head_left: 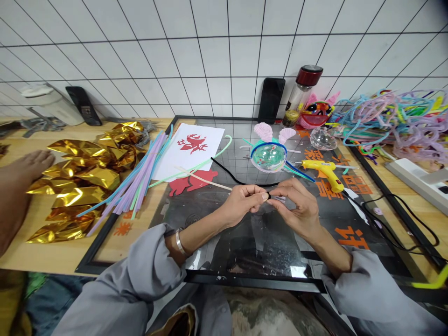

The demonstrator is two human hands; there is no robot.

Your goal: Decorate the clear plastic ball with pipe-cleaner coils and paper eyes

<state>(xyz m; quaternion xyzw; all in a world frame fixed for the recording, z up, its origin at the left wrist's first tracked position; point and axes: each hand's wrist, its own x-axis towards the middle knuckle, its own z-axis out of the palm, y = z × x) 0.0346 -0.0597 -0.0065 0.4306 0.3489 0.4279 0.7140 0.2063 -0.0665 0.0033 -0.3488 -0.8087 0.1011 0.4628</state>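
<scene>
My left hand [245,201] and my right hand [297,205] meet over the dark glass panel, fingertips pinched together. Between them is a black pipe cleaner [229,172], its near end bent into a small dark bit at my fingertips. Its other end trails away to the left over the panel. Just beyond my hands sits a clear half-ball [269,157] with a blue pipe-cleaner rim and two pink coiled ears. A yellow hot glue gun [325,171] lies to the right of it. Left of my hands are a cream pipe cleaner [205,178] and a red paper cutout [193,182].
Purple, blue and green pipe cleaners [140,175] lie left beside gold foil [87,177]. White paper [210,135] lies behind. A bottle [297,98], a phone [271,100], tangled pipe cleaners [388,116] and a power strip [420,179] stand around. Another person's hand [35,161] rests far left.
</scene>
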